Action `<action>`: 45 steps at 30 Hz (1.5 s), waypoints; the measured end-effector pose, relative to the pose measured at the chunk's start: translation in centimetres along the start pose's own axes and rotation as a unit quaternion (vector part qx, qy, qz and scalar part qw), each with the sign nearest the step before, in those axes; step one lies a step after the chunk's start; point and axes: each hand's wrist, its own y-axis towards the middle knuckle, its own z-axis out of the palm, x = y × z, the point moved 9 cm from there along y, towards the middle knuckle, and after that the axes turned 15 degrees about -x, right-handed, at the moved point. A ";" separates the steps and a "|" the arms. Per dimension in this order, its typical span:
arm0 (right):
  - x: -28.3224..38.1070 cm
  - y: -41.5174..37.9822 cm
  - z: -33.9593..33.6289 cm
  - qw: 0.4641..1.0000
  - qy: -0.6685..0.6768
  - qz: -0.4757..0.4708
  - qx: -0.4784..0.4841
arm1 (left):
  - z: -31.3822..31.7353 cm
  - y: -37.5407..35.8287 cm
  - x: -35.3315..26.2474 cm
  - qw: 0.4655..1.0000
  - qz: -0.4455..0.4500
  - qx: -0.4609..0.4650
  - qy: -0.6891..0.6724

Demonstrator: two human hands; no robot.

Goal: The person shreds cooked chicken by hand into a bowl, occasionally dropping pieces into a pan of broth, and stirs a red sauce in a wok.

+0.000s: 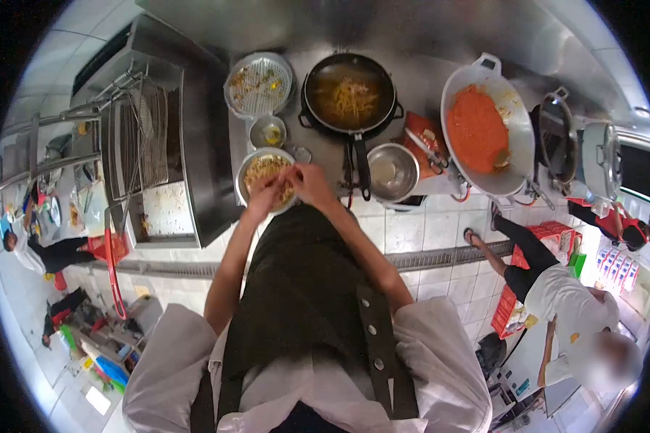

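The left hand (266, 193) and the right hand (312, 184) are meeting above a metal mixing bowl (240, 182), their fingers bending inward and bunching close together at the tips. Whether they are pinching a morsel between them, I cannot tell; the knuckles are hiding it. Directly beneath the grip, the bowl is holding crumbly, yellowish-brown food (256, 169).

Just beyond the hands, a small metal bowl (253, 133) is sitting with something yellow inside, and a little cup (303, 155) is standing between it and the right hand. Farther beyond, a perforated round tray (256, 108) is carrying scattered scraps. Ahead and right of the grip, pale strips (354, 101) are lying in a black frying pan (323, 76), its handle pointing back toward the person. Right of the hands, a stainless-steel bowl (406, 173) is resting beside a red packet (425, 130); farther right, a wide two-handled pan (518, 119) is holding thick red sauce (477, 130). Left of the grip, wire fryer baskets (150, 137) are hanging.
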 end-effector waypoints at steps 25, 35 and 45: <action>2.0 -8.2 8.9 0.873 0.342 0.343 0.057 | -8.7 -5.4 -4.9 0.922 0.347 -0.100 0.136; -3.3 -7.1 6.8 0.933 0.247 0.257 -0.056 | -10.2 -5.6 -5.1 0.966 0.231 -0.072 0.097; 1.5 -8.6 9.4 0.949 0.221 0.212 0.076 | -10.0 -2.8 -0.4 0.982 0.130 -0.028 -0.132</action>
